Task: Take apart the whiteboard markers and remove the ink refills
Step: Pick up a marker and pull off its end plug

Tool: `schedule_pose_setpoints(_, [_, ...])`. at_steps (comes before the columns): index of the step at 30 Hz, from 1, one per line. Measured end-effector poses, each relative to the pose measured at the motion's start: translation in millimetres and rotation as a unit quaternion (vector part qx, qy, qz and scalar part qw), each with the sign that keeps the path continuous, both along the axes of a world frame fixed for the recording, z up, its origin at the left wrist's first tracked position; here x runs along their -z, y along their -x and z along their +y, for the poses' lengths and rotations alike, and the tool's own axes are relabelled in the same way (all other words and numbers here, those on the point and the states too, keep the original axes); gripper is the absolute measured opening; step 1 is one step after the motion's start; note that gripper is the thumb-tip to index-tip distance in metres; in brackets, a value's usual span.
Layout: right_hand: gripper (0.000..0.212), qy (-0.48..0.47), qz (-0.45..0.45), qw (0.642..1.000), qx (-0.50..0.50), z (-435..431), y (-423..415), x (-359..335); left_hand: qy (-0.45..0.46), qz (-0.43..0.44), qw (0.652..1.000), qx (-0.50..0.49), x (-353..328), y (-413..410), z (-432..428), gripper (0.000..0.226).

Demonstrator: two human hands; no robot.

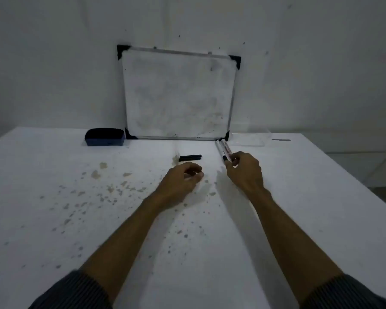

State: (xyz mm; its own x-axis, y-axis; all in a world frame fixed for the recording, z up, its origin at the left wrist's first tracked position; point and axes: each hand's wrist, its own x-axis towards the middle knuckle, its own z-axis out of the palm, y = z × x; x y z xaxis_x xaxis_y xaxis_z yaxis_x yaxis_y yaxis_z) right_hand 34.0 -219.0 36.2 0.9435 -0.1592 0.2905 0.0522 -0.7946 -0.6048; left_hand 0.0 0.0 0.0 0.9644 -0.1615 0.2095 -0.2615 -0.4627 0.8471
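My right hand (243, 169) reaches forward to the two whiteboard markers (222, 149), which lie side by side on the table (310, 197), close in front of the lower right corner of the whiteboard (178, 94). My fingertips (228, 162) are pinched narrowly at the near, dark end of the markers and touch it; whether they hold one marker or both, I cannot tell. The marker bodies are white with some print along them, but the print is too small and blurred for me to read.

My left hand (183, 179) rests over the table with the fingers curled loosely inward. I cannot tell if something is inside it. Just beyond this hand lie two short black pieces (189, 157), parallel and touching each other, near the middle of the table.

The whiteboard leans against the wall; it has black corner caps and grey smears of old ink, with no readable writing. To its left a dark blue eraser (104, 137) sits on the table. The table surface in front of me has many brownish stains (103, 188). My sleeves (76, 293) are dark with fine stripes.
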Motion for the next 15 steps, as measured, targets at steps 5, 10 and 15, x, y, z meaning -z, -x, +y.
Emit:
schedule_pose_setpoints(5, [0.042,0.138,0.011,0.986,0.097,13,-32,4,0.030,-0.005,1.000,-0.007,11,-4,0,0.036])
schedule_pose_setpoints(10, [0.035,0.212,0.018,0.969,0.126,21,-45,9,0.051,-0.001,0.999,-0.013,10,-9,-1,0.037])
schedule_pose_setpoints(15, [0.034,0.115,0.041,0.985,0.125,25,-29,6,0.075,0.011,0.997,-0.017,6,-5,0,0.028])
